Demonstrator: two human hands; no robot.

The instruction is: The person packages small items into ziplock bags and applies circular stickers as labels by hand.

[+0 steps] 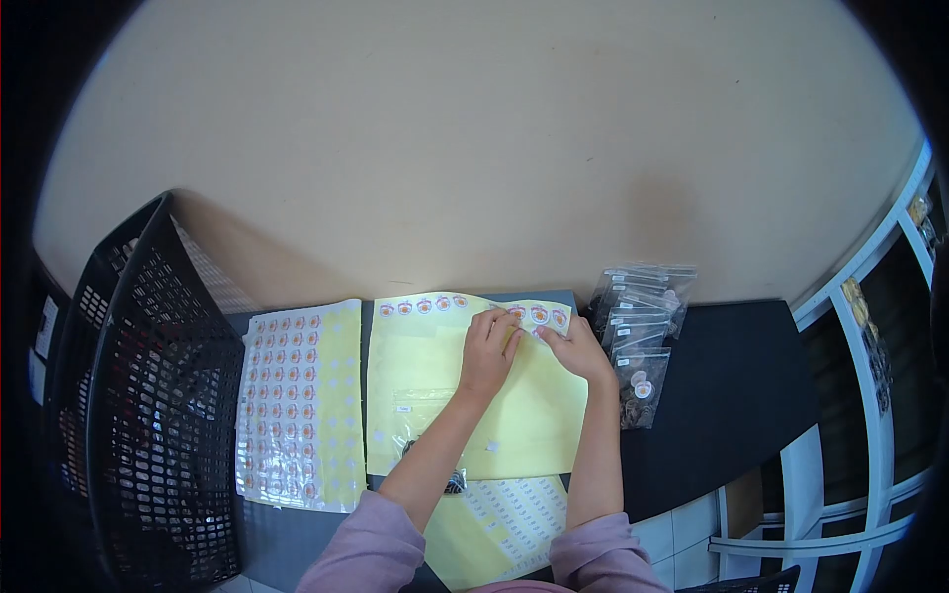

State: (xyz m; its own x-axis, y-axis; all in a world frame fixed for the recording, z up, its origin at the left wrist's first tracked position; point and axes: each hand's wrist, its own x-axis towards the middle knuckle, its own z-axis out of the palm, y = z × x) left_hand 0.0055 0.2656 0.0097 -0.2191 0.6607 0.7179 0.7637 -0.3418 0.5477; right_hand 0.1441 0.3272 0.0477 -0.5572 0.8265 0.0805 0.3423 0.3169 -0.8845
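Observation:
A yellow backing sheet [524,415] lies in the middle of the dark table, with one row of round orange-and-white stickers [425,306] along its top edge. My left hand [490,346] is at that row, its fingers closed near a sticker; what they pinch, if anything, is too small to name. Just to the right, my right hand [575,348] has its thumb and fingers closed on the sheet's upper right part. Beneath my left forearm lies a clear plastic bag [420,407] with a small white label and dark contents, partly hidden.
A fuller sticker sheet [287,405] lies at the left beside a black plastic basket [158,415]. Clear bags [643,381] of dark items overlap at the right. Another sheet with small prints [514,519] is near the front edge. White shelving [875,395] stands far right.

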